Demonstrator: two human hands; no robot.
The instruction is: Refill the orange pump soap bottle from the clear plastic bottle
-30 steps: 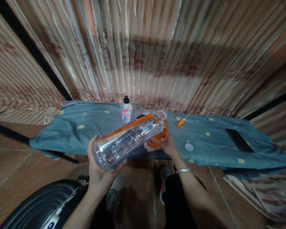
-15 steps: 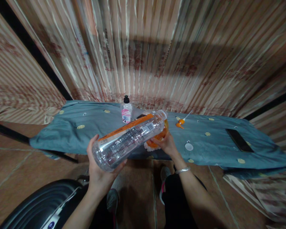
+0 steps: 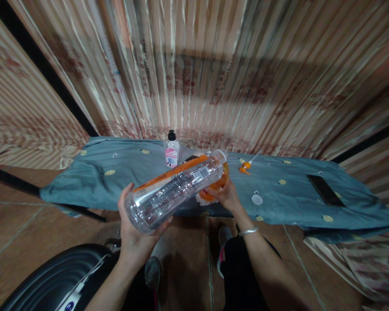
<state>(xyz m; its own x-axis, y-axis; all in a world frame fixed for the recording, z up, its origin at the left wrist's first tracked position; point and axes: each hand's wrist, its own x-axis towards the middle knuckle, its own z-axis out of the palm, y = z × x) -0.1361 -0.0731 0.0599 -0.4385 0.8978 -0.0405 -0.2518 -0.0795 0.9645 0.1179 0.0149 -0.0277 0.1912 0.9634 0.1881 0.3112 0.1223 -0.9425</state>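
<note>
My left hand [image 3: 136, 235] is wrapped round the base of a large clear plastic bottle [image 3: 178, 188] with an orange label strip. The bottle is tilted, its uncapped mouth pointing up and to the right. Below that mouth, my right hand [image 3: 225, 195] grips an orange bottle [image 3: 218, 183], partly hidden behind the clear one. The orange bottle is over the table, on or beside something pale with a ruffled edge [image 3: 203, 199]. Whether liquid passes between the two bottles, I cannot tell. An orange pump top [image 3: 245, 167] with a thin tube lies to the right, beyond my right hand.
A clear bottle with a pink label and black cap [image 3: 172, 151] stands at the back of the cloth-covered table [image 3: 298, 198]. A white cap [image 3: 257, 199] and a black phone [image 3: 325, 190] lie to the right. A black ribbed stool [image 3: 48, 276] with a white power strip is at lower left.
Almost nothing differs. Both hands keep the same hold, and the clear bottle stays tilted over the orange one.
</note>
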